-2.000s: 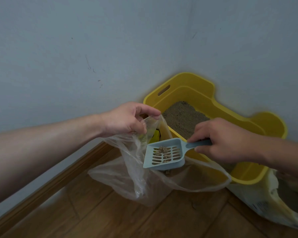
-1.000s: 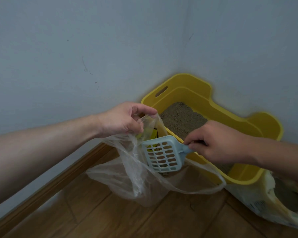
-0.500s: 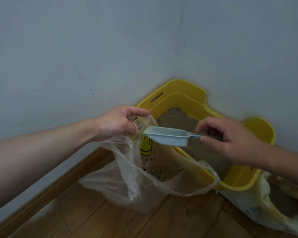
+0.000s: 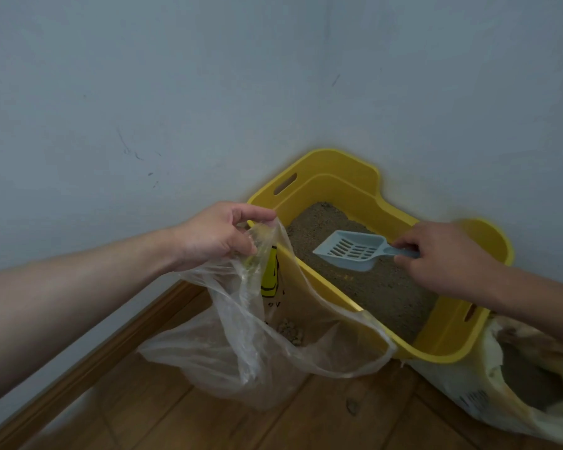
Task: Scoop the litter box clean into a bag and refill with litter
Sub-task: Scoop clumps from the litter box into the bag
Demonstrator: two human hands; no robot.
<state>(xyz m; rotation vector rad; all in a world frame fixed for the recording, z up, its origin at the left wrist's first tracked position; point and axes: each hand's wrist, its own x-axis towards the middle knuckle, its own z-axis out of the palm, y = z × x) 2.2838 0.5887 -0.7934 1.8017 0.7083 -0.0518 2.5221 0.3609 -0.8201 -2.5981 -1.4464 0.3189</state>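
A yellow litter box [image 4: 342, 177] stands in the corner of the room, holding grey-brown litter [image 4: 381, 287]. My right hand [image 4: 442, 258] grips the handle of a pale blue slotted scoop [image 4: 351, 250], which hovers empty just above the litter. My left hand [image 4: 218, 238] pinches the rim of a clear plastic bag [image 4: 241, 345], holding it open against the box's left side. A few litter clumps [image 4: 291, 331] lie at the bottom of the bag.
An opened sack of fresh litter [image 4: 514, 384] lies on the wooden floor [image 4: 306, 423] at the right, against the box. Grey walls meet behind the box. A wooden skirting board [image 4: 95, 355] runs along the left wall.
The scoop carried clumps over the bag, tipped them in, then moved right and back over the litter box, empty. My left hand kept holding the bag open.
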